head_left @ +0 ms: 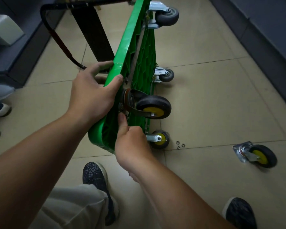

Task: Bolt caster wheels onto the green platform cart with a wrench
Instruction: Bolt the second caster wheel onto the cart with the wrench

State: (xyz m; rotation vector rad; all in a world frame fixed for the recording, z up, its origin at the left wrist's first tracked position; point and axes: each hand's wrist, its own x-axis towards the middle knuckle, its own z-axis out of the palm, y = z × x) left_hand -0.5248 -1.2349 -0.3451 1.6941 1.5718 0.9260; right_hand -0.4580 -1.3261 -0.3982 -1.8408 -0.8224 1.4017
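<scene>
Tiles of a beige floor [205, 96] carried the green platform cart [122, 52], which stood tipped up on one long edge with its ribbed underside turned to the right. The left hand [92, 93] had its grip closed over the cart's raised edge near the close corner, fingers wrapped onto the deck side and thumb pressed on the underside. The right hand [132, 146] reached up from below, its grip pinched with thumb and forefinger on a small fastener [122, 107] at the lower corner of a caster's mounting plate; whether that was a nut or a bolt head was too small to tell.

That yellow-hub caster [153, 107] sat against the underside near the top edge. A second yellow-hub caster [160, 139] sat below it, down by the floor. Two grey casters [167, 14] were fixed at the far end of the cart.

A loose caster [261, 156] with its plate lay on the floor well to the right, apart from the cart. Three small metal rings [180, 145] lay between it and the cart. The black handle [59, 40] stuck out on the deck side to the left. The person's dark shoes [96, 179] stood just beside the cart's near end.
</scene>
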